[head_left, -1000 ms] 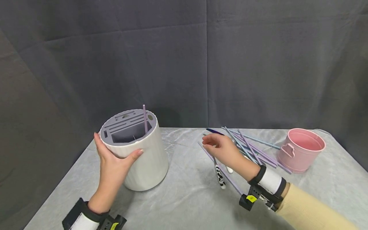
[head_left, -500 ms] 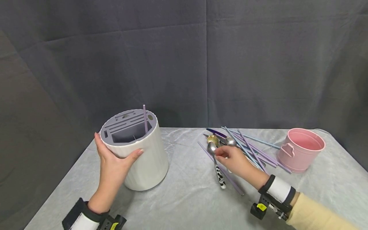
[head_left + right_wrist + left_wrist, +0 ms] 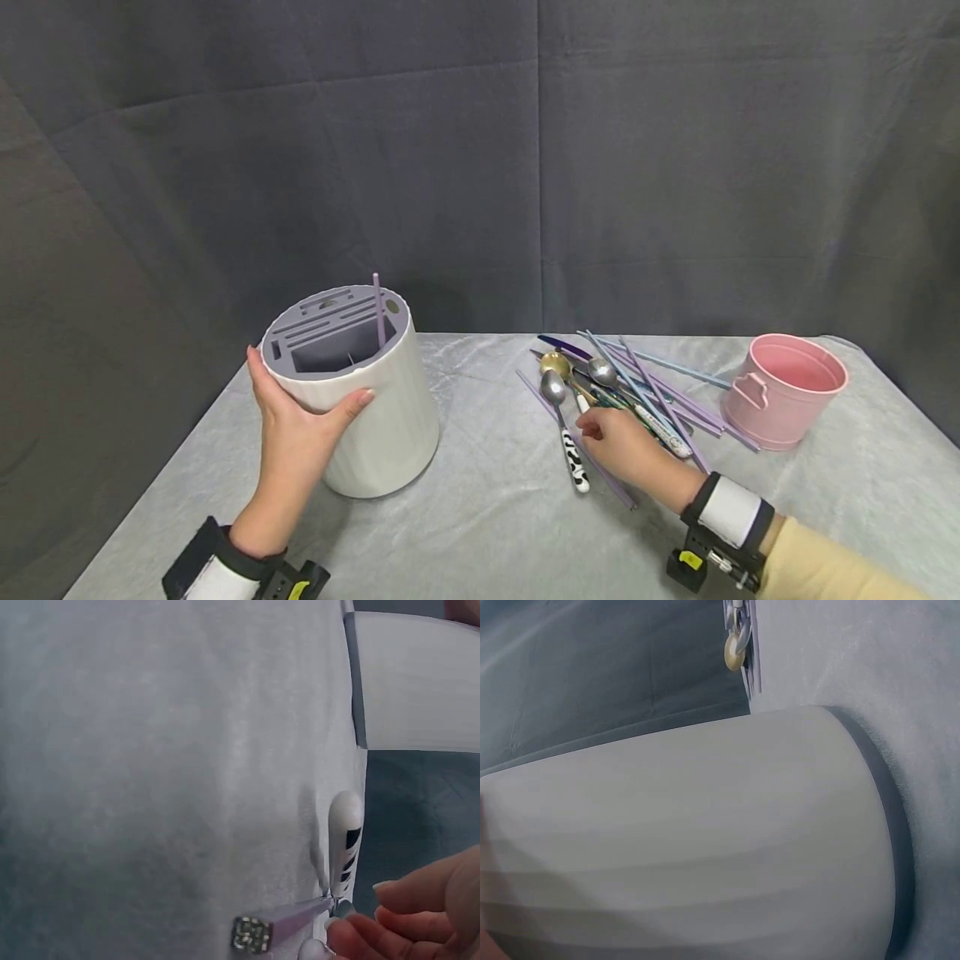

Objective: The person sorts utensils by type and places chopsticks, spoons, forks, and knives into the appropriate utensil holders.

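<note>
My left hand point(image 3: 296, 429) grips a white ribbed utensil holder point(image 3: 386, 417), thumb on its front and fingers at the left rim. The holder's grey slotted top bears one upright purple chopstick point(image 3: 378, 308). My right hand point(image 3: 626, 446) is low over the cutlery pile, fingertips by the white handle point(image 3: 582, 403) of a gold spoon point(image 3: 555, 363). In the right wrist view a gap shows between thumb and fingers point(image 3: 397, 934). Just left of them lies a silver spoon point(image 3: 553, 387) with a black-and-white handle point(image 3: 345, 840). A purple chopstick point(image 3: 296, 919) runs beneath it.
Beyond my right hand lie another silver spoon point(image 3: 602, 372), a dark blue knife point(image 3: 562, 343), and several blue and purple chopsticks point(image 3: 675, 367). A pink bucket point(image 3: 772, 417) stands at the right. Dark grey cloth point(image 3: 480, 167) hangs behind the table.
My right hand has drawn back toward me and lowered, uncovering the spoon bowls. The left hand and the utensil holder have stayed still.
</note>
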`<state>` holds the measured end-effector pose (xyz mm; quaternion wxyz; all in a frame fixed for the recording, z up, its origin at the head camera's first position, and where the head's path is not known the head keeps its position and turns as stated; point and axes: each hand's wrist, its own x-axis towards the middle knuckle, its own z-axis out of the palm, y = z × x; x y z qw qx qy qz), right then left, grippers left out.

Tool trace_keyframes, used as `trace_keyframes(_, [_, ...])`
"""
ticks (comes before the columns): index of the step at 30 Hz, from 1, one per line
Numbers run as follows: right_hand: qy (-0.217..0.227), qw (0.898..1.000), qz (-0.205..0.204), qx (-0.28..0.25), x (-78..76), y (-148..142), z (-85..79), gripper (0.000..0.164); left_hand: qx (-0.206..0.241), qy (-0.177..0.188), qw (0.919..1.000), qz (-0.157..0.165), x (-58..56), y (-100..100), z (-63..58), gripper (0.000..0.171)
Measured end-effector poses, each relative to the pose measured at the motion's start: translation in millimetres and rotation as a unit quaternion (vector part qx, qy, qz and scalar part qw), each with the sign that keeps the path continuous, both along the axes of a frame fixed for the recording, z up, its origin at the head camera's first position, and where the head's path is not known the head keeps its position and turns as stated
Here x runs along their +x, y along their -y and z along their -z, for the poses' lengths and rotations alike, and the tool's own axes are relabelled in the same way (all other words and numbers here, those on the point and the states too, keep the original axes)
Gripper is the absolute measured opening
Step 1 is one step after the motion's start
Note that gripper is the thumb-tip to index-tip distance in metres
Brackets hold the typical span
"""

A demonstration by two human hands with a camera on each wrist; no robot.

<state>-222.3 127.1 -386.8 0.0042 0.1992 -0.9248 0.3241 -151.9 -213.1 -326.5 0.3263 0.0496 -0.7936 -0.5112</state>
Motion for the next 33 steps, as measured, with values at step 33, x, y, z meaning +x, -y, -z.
trace_keyframes(33, [-0.005, 0.991, 0.032, 0.129, 19.8, -9.1, 10.4, 0.039, -0.004, -0.005, 1.0000, -0.007, 0.3, -1.5, 1.1, 0.127])
